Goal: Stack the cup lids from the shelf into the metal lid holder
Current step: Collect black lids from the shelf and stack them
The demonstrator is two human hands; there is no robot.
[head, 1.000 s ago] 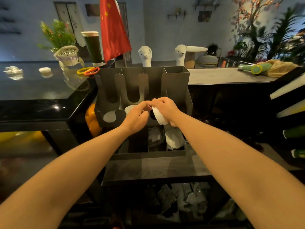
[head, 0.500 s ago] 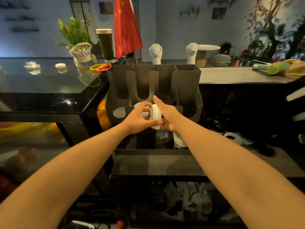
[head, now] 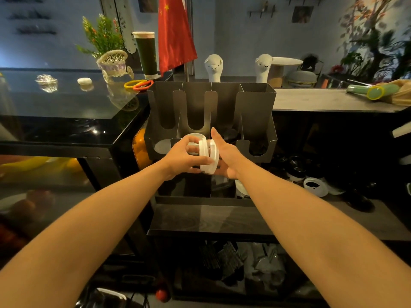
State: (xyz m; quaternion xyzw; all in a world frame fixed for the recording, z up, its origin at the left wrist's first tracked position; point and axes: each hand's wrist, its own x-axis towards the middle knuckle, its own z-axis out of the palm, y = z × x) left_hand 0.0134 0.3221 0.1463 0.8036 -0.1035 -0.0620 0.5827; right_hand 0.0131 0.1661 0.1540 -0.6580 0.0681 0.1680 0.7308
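A grey metal lid holder (head: 255, 107) with several slotted compartments stands on the dark shelf in front of me. White lids lie in its left compartment (head: 162, 146) and in the second one (head: 193, 136). Both hands meet just in front of the holder. My left hand (head: 183, 157) grips a small stack of white cup lids (head: 205, 155) held on edge. My right hand (head: 224, 152) lies against the stack's right side with its fingers straight and its thumb up. Another white lid (head: 315, 186) lies on the shelf to the right.
A glossy black counter (head: 66, 121) on the left carries a flower basket (head: 113, 61), a tall dark cup (head: 145, 54) and coloured rings (head: 139, 84). A red flag (head: 174, 32) and two white alpaca figures (head: 213, 67) stand behind the holder. Dark lids lie on the right shelf.
The hands have drawn a little back from the holder's front. My right hand has opened from a grip to flat fingers against the stack, and my left hand has taken hold of the lids.
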